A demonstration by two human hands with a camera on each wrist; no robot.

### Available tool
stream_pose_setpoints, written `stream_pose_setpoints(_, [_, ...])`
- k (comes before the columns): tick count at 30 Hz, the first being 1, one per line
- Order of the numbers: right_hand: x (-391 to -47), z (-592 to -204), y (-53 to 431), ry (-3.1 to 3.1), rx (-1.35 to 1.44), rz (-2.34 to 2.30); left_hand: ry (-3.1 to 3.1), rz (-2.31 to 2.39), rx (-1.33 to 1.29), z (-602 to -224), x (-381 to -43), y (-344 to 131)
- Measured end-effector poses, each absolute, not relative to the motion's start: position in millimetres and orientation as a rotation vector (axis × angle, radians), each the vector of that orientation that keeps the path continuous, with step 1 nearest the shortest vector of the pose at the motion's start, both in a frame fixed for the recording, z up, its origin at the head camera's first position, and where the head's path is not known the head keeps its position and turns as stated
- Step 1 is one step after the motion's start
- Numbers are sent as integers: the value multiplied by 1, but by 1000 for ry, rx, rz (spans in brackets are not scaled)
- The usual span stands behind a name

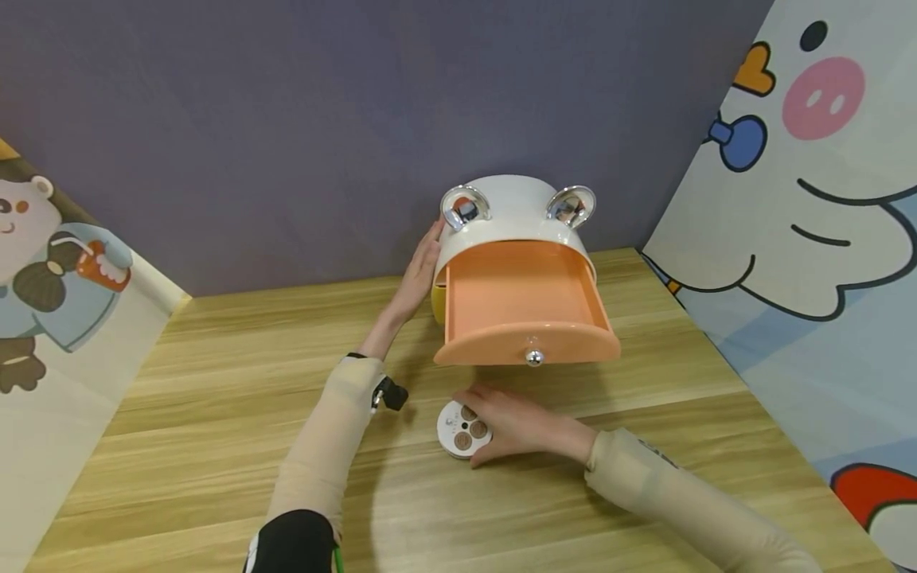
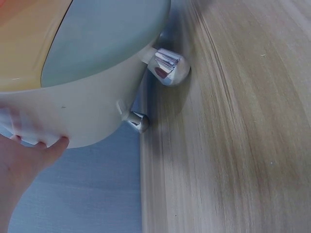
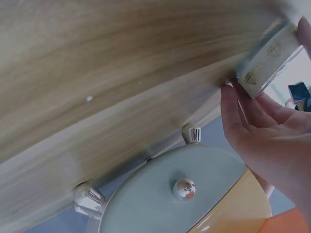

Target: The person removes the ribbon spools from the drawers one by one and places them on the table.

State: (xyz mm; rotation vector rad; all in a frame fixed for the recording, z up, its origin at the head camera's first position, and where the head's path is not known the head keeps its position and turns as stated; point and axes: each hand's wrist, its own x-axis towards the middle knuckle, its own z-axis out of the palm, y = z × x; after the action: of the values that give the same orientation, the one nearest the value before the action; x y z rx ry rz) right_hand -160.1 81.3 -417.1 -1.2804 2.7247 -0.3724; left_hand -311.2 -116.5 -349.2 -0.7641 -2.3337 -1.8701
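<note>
A white rounded storage box point(image 1: 512, 195) with two shiny rings on top stands near the wall. Its orange drawer point(image 1: 526, 298) is pulled out, showing a silver knob point(image 1: 534, 358). My left hand point(image 1: 418, 274) rests along the box's left side, fingers extended; in the left wrist view the fingertips point(image 2: 62, 141) touch the white shell. In front of the drawer, my right hand point(image 1: 512, 423) grips a round white disc-shaped case point(image 1: 453, 430) with several brown circles on its top, low over the table. The right wrist view shows the case's edge point(image 3: 267, 63) between thumb and fingers.
The wood-grain table point(image 1: 236, 414) runs back to a grey wall point(image 1: 308, 135). Cartoon-printed panels point(image 1: 824, 207) flank both sides. Under the box are silver feet point(image 2: 170, 68), and a pale grey-green lower front point(image 3: 155, 194) bears another knob point(image 3: 184, 189).
</note>
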Motion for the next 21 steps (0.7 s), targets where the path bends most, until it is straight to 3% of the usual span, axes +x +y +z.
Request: stream_pose_setpoints(21, [-156, -419, 85, 2718, -1281, -355, -2318, -1888, -777, -350, -311, -117])
